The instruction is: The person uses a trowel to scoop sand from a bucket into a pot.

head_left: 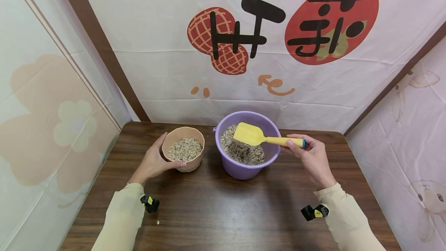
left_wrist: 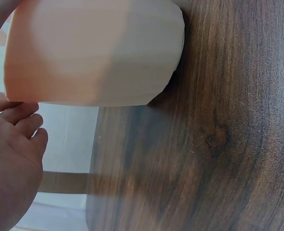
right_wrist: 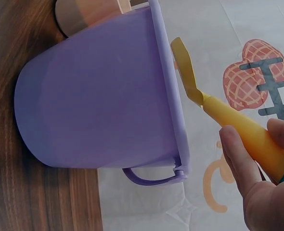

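Note:
My left hand grips a peach-coloured faceted pot at its left side, thumb across the front and fingers behind. Small pale gravel fills much of the pot. To its right a purple bucket stands on the table, with more gravel inside. With my right hand I hold a yellow toy shovel by its handle, the blade above the bucket's opening. No gravel shows on the blade. In the right wrist view the shovel is apart from the bucket's rim.
The dark wooden table ends at the back against a printed white cloth. Cloth also hangs at both sides. A small white speck lies near the left sleeve. The bucket's handle hangs at its side.

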`<state>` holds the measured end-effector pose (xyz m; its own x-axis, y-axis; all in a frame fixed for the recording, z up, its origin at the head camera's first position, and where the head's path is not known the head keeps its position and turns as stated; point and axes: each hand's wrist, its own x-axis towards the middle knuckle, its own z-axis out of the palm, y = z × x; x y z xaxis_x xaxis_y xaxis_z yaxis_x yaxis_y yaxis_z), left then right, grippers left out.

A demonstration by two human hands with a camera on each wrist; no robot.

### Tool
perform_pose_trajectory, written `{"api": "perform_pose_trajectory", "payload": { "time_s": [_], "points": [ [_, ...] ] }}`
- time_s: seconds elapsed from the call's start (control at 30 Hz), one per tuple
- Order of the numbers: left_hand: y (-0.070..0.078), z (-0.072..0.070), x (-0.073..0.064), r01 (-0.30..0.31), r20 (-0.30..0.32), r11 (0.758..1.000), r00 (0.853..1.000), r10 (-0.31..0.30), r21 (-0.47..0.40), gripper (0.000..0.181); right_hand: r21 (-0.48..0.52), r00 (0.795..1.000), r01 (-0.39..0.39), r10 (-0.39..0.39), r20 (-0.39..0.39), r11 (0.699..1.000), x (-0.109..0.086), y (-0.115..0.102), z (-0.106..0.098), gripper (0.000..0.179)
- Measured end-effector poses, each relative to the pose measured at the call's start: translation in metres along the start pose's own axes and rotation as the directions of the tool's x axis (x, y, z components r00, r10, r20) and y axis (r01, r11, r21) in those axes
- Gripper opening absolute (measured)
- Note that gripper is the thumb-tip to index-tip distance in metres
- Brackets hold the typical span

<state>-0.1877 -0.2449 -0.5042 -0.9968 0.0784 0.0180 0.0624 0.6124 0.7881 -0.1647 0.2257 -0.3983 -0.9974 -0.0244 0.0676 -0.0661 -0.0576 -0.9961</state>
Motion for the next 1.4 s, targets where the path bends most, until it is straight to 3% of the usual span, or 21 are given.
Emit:
{"api": "perform_pose_trajectory", "payload": {
  "time_s": [0.23,0.47,0.63,1.03,1.4],
  "points": [
    [0.01,-0.004,0.002,-0.046,-0.021,0.999,0.999,0.046,-0.007,0.136,0.006,1.0,0.009,-0.009,-0.005,1.0,0.0,0.001,-0.001,0.033],
    [0.041,-0.007,0.005,-0.105,-0.023,0.994,0.994,0.105,0.016,0.137,0.019,1.0,0.008,-0.008,-0.007,1.0,0.0,0.002,-0.002,0.03],
    [0.067,-0.003,0.01,-0.165,0.001,0.986,0.986,0.165,-0.015,0.137,0.028,1.0,0.005,-0.004,-0.007,1.0,0.0,0.004,-0.003,0.027],
    [0.109,0.024,0.024,-0.233,0.097,0.972,0.967,0.234,-0.018,0.135,0.016,1.0,-0.01,0.01,0.0,1.0,-0.001,0.006,-0.005,0.03],
    [0.119,0.055,0.036,-0.227,0.206,0.97,0.949,0.241,-0.086,0.141,0.014,1.0,-0.026,0.026,0.005,1.0,-0.001,0.005,-0.006,0.039]
  ]
}}
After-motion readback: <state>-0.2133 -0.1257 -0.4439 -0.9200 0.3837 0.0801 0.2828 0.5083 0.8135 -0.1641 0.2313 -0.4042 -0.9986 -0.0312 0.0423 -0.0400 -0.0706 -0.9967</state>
